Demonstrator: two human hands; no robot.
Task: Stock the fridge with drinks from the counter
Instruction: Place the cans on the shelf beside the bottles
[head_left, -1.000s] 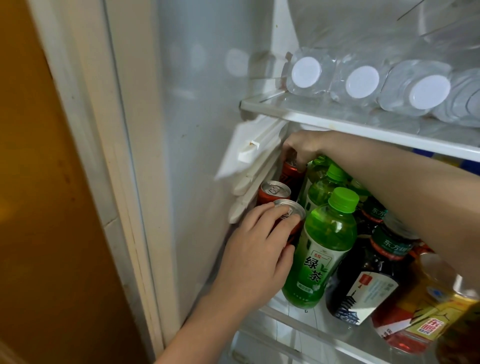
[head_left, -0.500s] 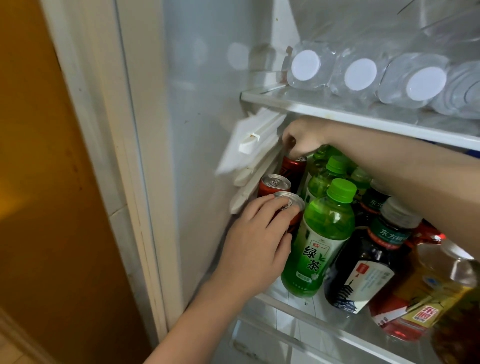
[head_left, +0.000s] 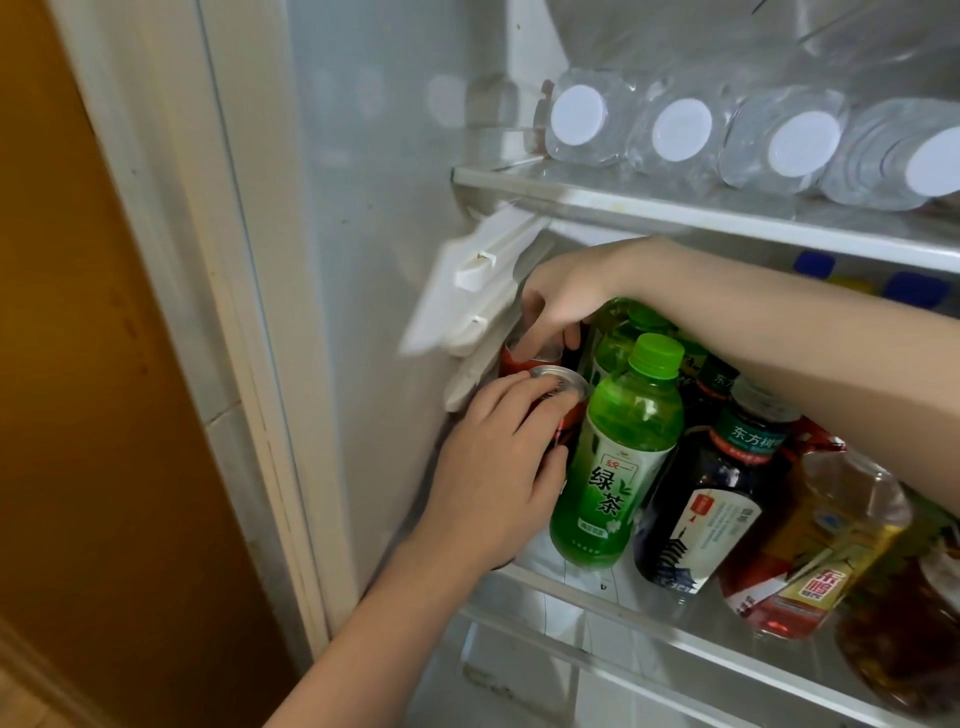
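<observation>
On the fridge's middle shelf (head_left: 691, 642), red drink cans stand in a row along the left wall. My left hand (head_left: 493, 478) grips the front red can (head_left: 558, 384) from the side, its silver top showing above my fingers. My right hand (head_left: 566, 301) reaches in over the bottles from the right. Its fingers curl down over the top of the red can behind (head_left: 511, 361). That can is mostly hidden by my fingers and the front can.
A green tea bottle (head_left: 618, 467) stands right beside the front can, with more green bottles behind it. A dark tea bottle (head_left: 711, 499) and an amber bottle (head_left: 831, 535) fill the shelf to the right. Water bottles (head_left: 680, 130) lie on the upper shelf (head_left: 623, 200). White shelf rails (head_left: 467, 312) jut from the left wall.
My right hand has come forward and down from the rearmost can onto the can behind the front one. My left hand still grips the front can.
</observation>
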